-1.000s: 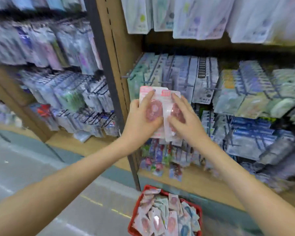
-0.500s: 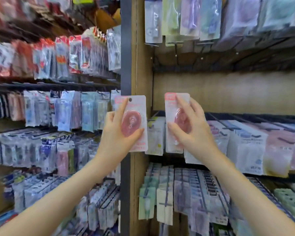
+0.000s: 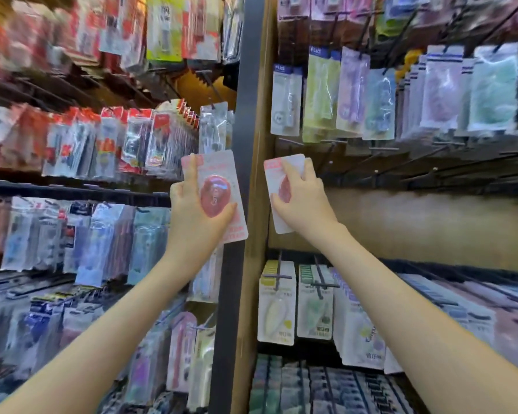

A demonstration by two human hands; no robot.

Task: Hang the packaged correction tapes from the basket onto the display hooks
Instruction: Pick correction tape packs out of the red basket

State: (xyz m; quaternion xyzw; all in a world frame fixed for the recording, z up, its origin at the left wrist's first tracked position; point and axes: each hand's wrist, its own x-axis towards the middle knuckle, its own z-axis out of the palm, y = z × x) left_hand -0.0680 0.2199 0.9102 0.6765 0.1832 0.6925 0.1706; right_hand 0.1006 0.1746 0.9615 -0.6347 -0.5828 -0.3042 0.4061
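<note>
The left hand (image 3: 192, 210) is gripping a pink correction tape pack (image 3: 222, 174), holding it upright. Its forefinger (image 3: 194, 171) is stretching up the left edge of the card while the thumb is pressing against the lower right of the red bubble. The right hand (image 3: 304, 204) is gripping a second pink pack (image 3: 272, 177). Its fingers are curling over the front of the card and covering most of the bubble, and the thumb is bracing the left edge. Both packs are being held up at about the same height, near each other but not touching.

The left pack is overlapping a dark upright post (image 3: 241, 115) that is dividing the two shelf bays. The second pack is sitting in front of the wooden side panel (image 3: 257, 279) of the right bay, with its top right corner pointing towards a row of dark hooks (image 3: 416, 171) that are jutting out in front of a plain wooden back board (image 3: 431, 222). Whether the card is touching a hook cannot be told.

Above those hooks, pale packs (image 3: 353, 91) in white, green, purple and teal are hanging in a row. Below the right hand, a yellow pack (image 3: 277, 306) and a green pack (image 3: 314, 306) are hanging side by side. In the left bay, blurred red-topped packs (image 3: 111, 138) are crowding the rails.
</note>
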